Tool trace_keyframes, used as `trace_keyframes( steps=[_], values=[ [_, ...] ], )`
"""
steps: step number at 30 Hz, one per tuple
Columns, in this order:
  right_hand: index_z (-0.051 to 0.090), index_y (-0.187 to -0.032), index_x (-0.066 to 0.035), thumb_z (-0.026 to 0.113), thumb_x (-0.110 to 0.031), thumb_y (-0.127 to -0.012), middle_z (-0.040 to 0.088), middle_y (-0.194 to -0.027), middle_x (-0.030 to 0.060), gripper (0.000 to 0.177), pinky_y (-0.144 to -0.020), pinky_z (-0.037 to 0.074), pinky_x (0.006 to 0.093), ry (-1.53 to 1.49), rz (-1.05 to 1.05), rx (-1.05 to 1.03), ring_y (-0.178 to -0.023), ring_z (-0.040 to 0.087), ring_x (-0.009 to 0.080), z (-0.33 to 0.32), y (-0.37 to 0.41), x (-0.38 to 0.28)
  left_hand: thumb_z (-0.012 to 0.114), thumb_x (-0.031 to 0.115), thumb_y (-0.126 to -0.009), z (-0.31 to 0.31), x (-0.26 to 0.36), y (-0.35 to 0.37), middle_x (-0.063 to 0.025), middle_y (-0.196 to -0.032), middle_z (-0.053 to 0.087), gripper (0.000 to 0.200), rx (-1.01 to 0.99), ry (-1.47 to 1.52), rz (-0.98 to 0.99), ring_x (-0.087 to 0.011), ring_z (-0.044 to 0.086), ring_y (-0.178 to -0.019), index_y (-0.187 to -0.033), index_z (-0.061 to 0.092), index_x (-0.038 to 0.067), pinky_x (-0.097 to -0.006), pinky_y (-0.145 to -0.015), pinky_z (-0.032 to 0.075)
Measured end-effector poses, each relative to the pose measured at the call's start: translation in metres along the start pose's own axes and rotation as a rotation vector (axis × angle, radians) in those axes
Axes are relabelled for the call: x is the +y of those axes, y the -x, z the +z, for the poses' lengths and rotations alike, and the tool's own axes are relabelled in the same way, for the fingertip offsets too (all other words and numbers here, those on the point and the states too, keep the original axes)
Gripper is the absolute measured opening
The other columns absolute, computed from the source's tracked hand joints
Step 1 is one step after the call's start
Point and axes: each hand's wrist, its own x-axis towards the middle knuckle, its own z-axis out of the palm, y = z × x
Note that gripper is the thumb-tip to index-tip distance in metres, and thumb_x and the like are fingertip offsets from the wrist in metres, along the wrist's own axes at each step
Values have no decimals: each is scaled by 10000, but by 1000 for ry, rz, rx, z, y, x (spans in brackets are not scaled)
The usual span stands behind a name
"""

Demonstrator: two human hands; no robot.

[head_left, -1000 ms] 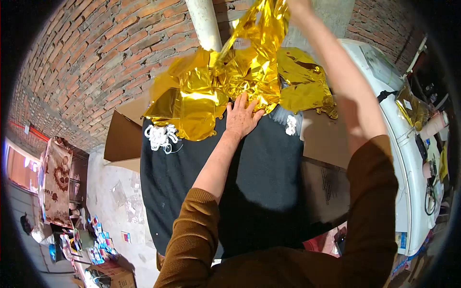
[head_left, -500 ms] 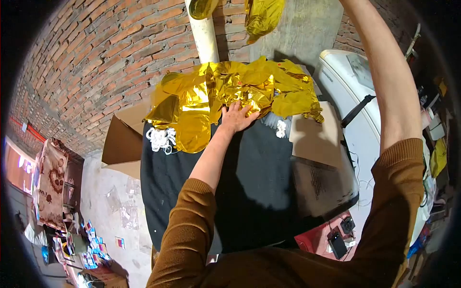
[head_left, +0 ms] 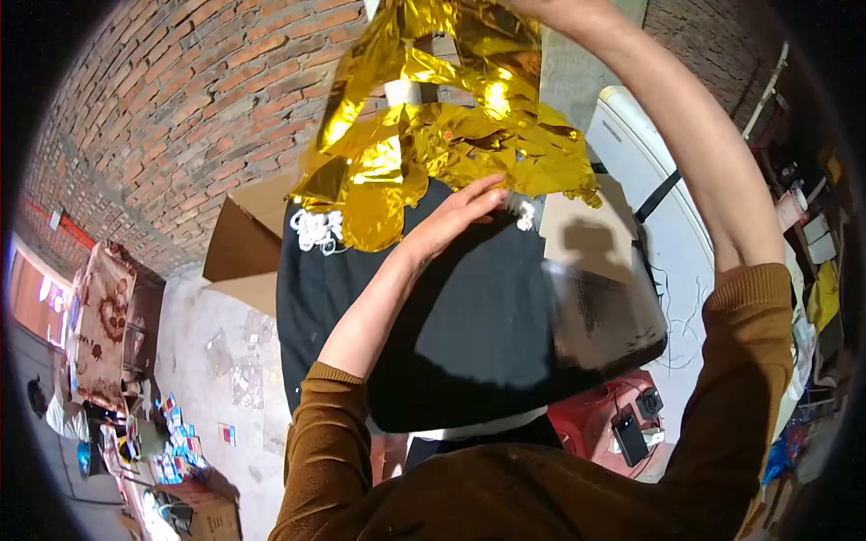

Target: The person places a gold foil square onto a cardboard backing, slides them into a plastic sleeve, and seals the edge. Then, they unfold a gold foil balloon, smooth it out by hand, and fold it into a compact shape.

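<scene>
A heap of flat, shiny gold foil pieces (head_left: 541,167), which look like deflated foil balloons, lies on the far part of a black cloth (head_left: 478,307). My left hand (head_left: 456,216) is over the cloth at the heap's near edge, fingers stretched out, nothing held. At the top edge of the view is my right hand (head_left: 541,9), partly cut off. From it hangs a large gold foil balloon (head_left: 505,54), spread above the heap; the fingertips are not visible. White string (head_left: 316,230) is bunched at the left, with a smaller white bundle (head_left: 525,215) near my left hand.
A cardboard sheet (head_left: 586,216) and clear plastic (head_left: 604,316) lie on the table's right side. An open cardboard box (head_left: 244,239) stands at the left, a white appliance (head_left: 667,207) at the right. A brick wall (head_left: 198,117) rises behind. A red stool (head_left: 577,424) holds a black device (head_left: 630,437).
My right hand has moved left and a large gold foil piece now hangs above the heap. My left hand has lifted off the foil and turned, coming slightly to the right.
</scene>
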Motion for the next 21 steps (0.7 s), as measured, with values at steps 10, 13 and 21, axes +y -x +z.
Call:
trace_keyframes(
  steps=[10, 13, 21],
  values=[
    [657, -1001, -160, 690, -182, -810, 568, -737, -6, 196, -561, 497, 298, -159, -390, 10, -683, 642, 163, 14, 151, -181, 432, 840, -906, -12, 28, 131, -197, -1641, 318, 1048, 275, 778, 277, -430, 421, -1441, -1634, 192, 127, -654, -1118, 415],
    [656, -973, -157, 671, -208, -846, 535, -760, -46, 137, -587, 467, 268, -178, -431, -136, -685, 593, 106, 11, 214, -249, 469, 642, -1019, 3, 5, 175, -139, -1514, 530, 724, 624, 836, 227, -333, 555, -1334, -1507, 473, 107, -531, -1136, 446],
    [612, -983, -132, 618, -186, -884, 595, -786, -33, 112, -629, 477, 289, -426, -331, -384, -726, 643, 125, 27, 315, -339, 552, 566, -1027, 16, -49, 259, -133, -1404, 599, 668, 368, 973, 175, -263, 607, -1250, -1489, 468, 91, -441, -1039, 511]
  ],
)
